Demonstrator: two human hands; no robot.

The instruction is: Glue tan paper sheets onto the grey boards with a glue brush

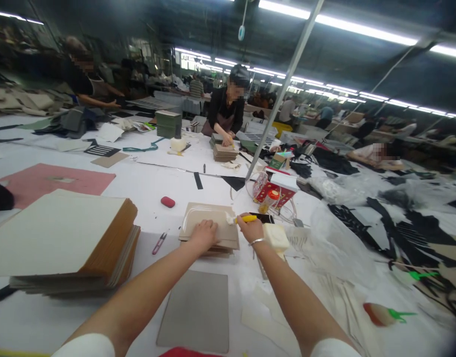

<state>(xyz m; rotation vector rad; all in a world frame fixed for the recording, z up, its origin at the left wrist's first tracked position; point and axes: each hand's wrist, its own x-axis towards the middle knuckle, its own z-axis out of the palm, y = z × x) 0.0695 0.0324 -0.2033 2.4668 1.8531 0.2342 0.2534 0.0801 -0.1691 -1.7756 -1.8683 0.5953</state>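
My left hand (204, 235) lies flat with its fingers out on the top sheet of a stack of tan boards (190, 221). A shiny wet-looking line runs along the top sheet's far edge. In my right hand (251, 230) is a brush with a yellow handle (249, 218); its whitish tip (230, 218) touches the top sheet near its right corner. Beside my right wrist stands a cream-coloured square container (275, 238). A flat grey board (194, 312) lies on the table between my forearms.
A tall stack of large boards (56, 233) stands at left. Pink-handled thread snips (160, 243) and a small red case (167, 202) lie nearby. A red box (278, 192), a red-lidded jar (269, 201) and clear plastic (335, 243) are at right. A co-worker (228, 106) handles boards across the table.
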